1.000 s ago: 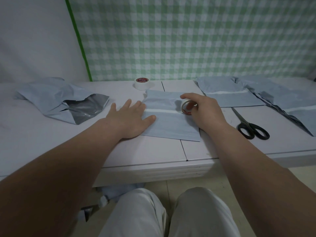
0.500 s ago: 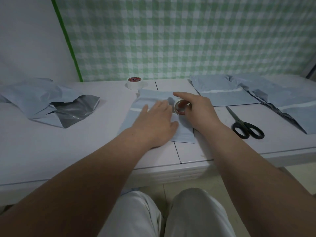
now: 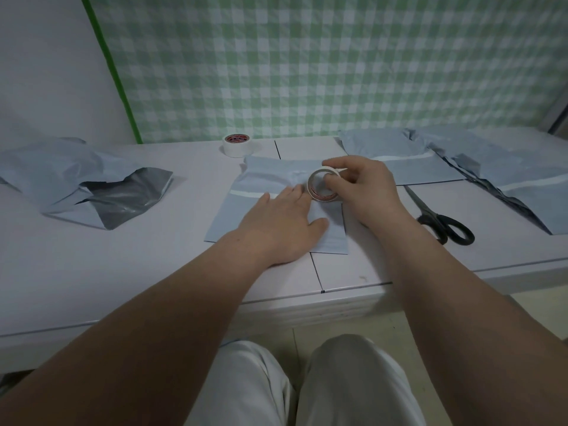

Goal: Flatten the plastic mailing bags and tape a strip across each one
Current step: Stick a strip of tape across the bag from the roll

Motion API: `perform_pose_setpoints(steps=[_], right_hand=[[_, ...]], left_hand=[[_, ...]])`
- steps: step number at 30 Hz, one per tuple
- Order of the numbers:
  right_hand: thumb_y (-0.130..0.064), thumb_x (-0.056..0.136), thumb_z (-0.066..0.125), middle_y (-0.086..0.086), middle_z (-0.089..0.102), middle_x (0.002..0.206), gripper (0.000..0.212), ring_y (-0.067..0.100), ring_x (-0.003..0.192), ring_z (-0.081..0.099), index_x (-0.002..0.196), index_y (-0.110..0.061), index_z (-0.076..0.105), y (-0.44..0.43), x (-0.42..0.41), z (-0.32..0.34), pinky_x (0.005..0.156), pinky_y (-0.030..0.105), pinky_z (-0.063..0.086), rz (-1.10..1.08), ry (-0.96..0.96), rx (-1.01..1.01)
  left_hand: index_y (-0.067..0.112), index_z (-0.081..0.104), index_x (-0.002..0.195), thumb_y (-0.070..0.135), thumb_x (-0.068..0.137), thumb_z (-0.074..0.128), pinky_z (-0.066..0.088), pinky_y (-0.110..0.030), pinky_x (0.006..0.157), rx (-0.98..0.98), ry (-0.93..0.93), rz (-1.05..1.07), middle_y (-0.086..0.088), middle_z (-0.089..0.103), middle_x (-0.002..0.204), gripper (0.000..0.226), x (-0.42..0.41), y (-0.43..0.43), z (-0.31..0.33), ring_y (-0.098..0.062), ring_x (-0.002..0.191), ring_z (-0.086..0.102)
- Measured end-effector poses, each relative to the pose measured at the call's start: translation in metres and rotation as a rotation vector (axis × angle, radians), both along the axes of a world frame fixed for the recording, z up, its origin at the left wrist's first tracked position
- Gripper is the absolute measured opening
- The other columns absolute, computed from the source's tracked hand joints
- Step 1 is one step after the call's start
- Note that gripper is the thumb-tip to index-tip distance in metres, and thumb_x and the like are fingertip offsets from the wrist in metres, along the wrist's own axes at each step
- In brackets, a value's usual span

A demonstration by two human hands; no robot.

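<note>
Grey bag (image 3: 264,175) lies under the flat-fingered left hand (image 3: 282,224), now slid beside the tape roll (image 3: 319,188) that the right hand (image 3: 367,192) grasps; strip looks laid, cutting likely next.

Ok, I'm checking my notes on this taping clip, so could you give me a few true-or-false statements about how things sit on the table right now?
1. The right hand grips a tape roll over the middle bag. True.
2. The left hand holds the scissors. False: it lies flat on the middle bag, and the scissors lie untouched on the table, right of both hands.
3. A second tape roll stands near the table's back edge. True.
4. The crumpled bags lie right of the scissors. False: they lie at the table's left end.
</note>
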State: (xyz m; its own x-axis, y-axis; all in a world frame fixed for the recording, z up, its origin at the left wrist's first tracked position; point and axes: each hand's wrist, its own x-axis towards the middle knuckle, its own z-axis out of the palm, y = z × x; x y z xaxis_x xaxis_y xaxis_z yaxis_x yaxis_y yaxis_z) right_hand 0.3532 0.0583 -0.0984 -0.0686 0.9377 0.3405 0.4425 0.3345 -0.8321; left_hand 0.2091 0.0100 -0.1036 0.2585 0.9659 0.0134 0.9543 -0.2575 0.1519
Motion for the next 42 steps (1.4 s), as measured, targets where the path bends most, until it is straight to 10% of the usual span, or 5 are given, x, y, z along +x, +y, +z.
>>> perform_pose_setpoints(steps=[18,25,33,42], right_hand=[[-0.018,0.078,0.061,-0.010,0.059,0.066,0.016,0.008,0.068,0.053,0.065,-0.019,0.069,-0.006,0.003,0.011,0.068,0.026,0.043,-0.086,0.220,-0.121],[-0.021,0.073,0.063,-0.014,0.050,0.046,0.012,0.009,0.055,0.046,0.062,-0.021,0.066,0.001,0.003,0.005,0.057,0.025,0.035,-0.155,0.053,-0.081],[-0.024,0.071,0.060,-0.015,0.061,0.059,0.014,0.024,0.099,0.050,0.058,-0.026,0.061,-0.003,0.000,0.008,0.093,0.048,0.043,-0.153,-0.142,0.024],[-0.028,0.082,0.063,-0.010,0.060,0.067,0.009,0.018,0.099,0.046,0.073,-0.028,0.065,-0.003,-0.004,0.005,0.095,0.042,0.040,-0.135,-0.320,0.080]], left_hand=[[0.015,0.014,0.151,0.049,0.099,0.022,0.005,-0.041,0.118,-0.041,0.026,0.015,0.000,0.006,0.160,0.062,0.001,-0.001,0.001,-0.014,0.146,0.005],[0.015,0.011,0.151,0.048,0.099,0.021,0.004,-0.039,0.117,-0.047,0.033,0.020,-0.002,0.003,0.160,0.063,0.002,-0.004,0.003,-0.013,0.146,0.002],[0.018,0.018,0.149,0.046,0.099,0.021,0.011,-0.040,0.115,-0.010,0.040,-0.001,-0.004,0.013,0.157,0.057,0.002,-0.005,0.003,-0.016,0.144,0.010],[0.042,0.007,0.149,0.046,0.099,0.016,0.001,-0.049,0.116,-0.079,0.067,0.005,-0.007,0.000,0.160,0.052,0.004,-0.001,0.003,-0.019,0.147,-0.001]])
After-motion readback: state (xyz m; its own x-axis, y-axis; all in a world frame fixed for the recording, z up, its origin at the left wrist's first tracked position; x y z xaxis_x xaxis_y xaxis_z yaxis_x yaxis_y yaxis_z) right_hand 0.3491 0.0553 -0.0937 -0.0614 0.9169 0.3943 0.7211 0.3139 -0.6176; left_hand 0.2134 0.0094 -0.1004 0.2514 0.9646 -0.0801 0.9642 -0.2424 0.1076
